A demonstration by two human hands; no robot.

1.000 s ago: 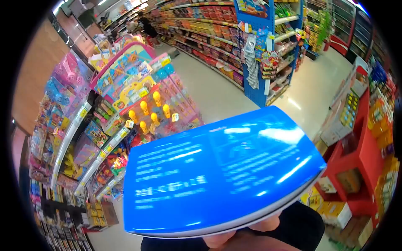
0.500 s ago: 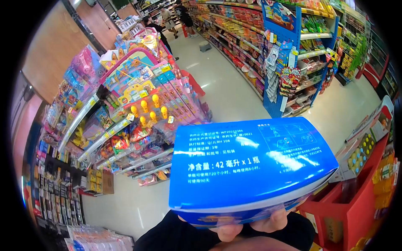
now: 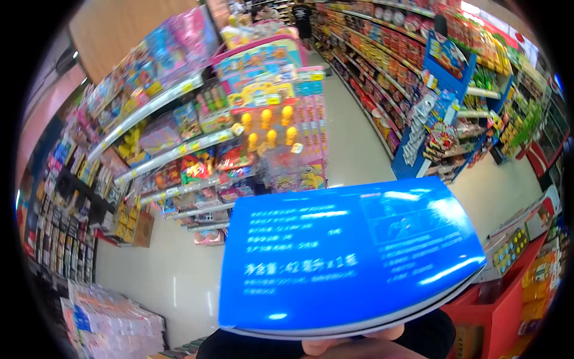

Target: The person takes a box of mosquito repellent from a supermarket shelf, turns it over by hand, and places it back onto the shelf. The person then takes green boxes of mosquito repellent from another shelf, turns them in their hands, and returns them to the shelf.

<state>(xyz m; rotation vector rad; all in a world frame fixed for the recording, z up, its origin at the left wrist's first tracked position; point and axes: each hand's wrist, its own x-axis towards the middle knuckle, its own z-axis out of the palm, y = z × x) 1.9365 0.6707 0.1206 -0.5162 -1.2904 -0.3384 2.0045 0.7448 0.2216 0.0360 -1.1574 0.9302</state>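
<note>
A large blue box (image 3: 335, 263) with white Chinese print, reading 42 ml x 1 bottle, fills the lower middle of the head view. Its printed face is turned up towards me, and glare lies on its right part. Fingertips show under the near edge, with the rest of both hands hidden behind the box. My left hand (image 3: 323, 346) grips it from below, left of centre. Close beside it, my right hand (image 3: 388, 334) holds the same edge. Dark clothing (image 3: 239, 345) shows beneath the box.
A toy shelf (image 3: 173, 143) stands to the left, with stacked packs (image 3: 116, 326) at lower left. A blue display rack (image 3: 433, 107) and a long goods shelf (image 3: 371, 54) line the aisle. A red stand (image 3: 505, 305) is close at right. Another person (image 3: 302, 21) stands far down the aisle.
The view has turned left, so the shelves appear shifted right. The box appears slightly lower and larger, its print now blurred. Less of the fingers shows beneath it. Both hands still hold it.
</note>
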